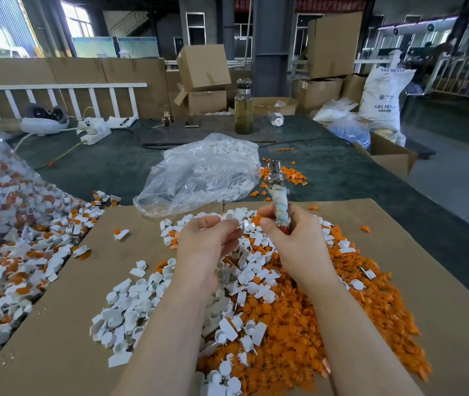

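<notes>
A heap of small white plastic parts (130, 304) and orange plastic caps (370, 318) covers a cardboard sheet (70, 324) in front of me. My right hand (299, 247) grips a metal tool (277, 190) by its cloth-wrapped handle, the metal head pointing up and away. My left hand (207, 241) is held beside it above the pile, fingers curled, pinching a small white part (234, 222) at the fingertips. The two hands nearly meet over the heap.
A clear plastic bag (199, 172) of white parts lies beyond the cardboard. A second bag of assembled white and orange pieces (2, 195) spills at the left. A glass bottle (244, 107), a power strip (96, 135), cardboard boxes (203, 67) and a resin sack (382, 98) stand further back.
</notes>
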